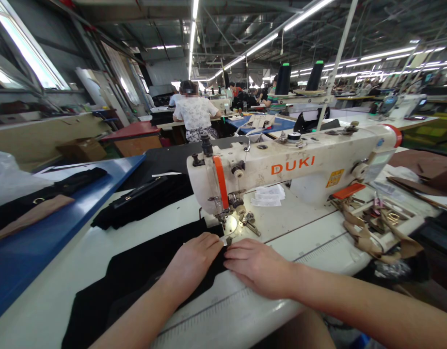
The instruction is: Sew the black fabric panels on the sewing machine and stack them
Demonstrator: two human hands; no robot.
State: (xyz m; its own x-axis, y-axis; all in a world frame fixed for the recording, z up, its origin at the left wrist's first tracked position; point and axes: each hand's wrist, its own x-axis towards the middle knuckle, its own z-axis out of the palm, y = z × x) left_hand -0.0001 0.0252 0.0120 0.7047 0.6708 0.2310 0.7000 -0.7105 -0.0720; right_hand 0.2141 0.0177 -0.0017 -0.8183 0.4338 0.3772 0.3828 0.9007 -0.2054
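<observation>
A large black fabric piece [147, 257] lies on the sewing machine bed, its right end by the needle area [225, 220]. My left hand [192, 264] rests on it, fingers together and bent around its edge. A small white label or strip [224, 240] shows at those fingertips. Close by on the right, my right hand [262, 266] has its fingers pressed together on the fabric's right end, just in front of the presser foot. What lies under the fingertips of both hands is hidden. The white sewing machine [299, 162] stands behind both hands, its lamp lit.
Printed white labels [269, 195] lie under the machine arm. Left of the needle are black fabric bundles [141, 198] and a blue table [125, 169]. A tray [405, 220] with straps and metal rings sits at right. Ahead, a person [196, 114] sits facing away.
</observation>
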